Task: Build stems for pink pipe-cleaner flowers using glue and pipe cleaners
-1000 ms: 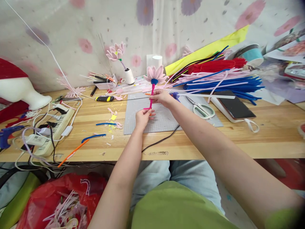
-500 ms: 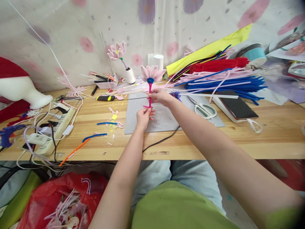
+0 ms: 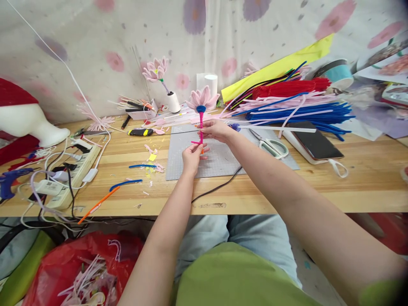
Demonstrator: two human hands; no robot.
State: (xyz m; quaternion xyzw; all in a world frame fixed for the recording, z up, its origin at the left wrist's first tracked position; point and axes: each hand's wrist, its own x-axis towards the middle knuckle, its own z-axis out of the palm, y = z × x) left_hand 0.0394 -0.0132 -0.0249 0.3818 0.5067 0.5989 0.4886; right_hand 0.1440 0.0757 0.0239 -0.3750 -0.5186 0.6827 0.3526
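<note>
A pipe-cleaner flower (image 3: 204,98) with pale pink petals, a blue base and a magenta-wrapped stem stands upright between my hands. My left hand (image 3: 192,156) pinches the lower stem, where a short magenta end sticks out to the left and a bit of orange shows below. Higher up, my right hand (image 3: 215,129) has its fingers closed on the magenta part of the stem, under the blue base. Beneath both hands lies a grey cutting mat (image 3: 219,163). Scissors (image 3: 274,148) with pale handles rest on the mat's right side.
Bundles of blue pipe cleaners (image 3: 299,114) and red ones (image 3: 290,88) lie at the back right, near a phone (image 3: 315,142). A finished-looking flower (image 3: 156,70) stands in a white holder (image 3: 173,102). A utility knife (image 3: 140,132), scraps and a power strip (image 3: 78,174) are leftward.
Both hands keep their hold on the stem with barely any movement. The view has shifted very slightly.
</note>
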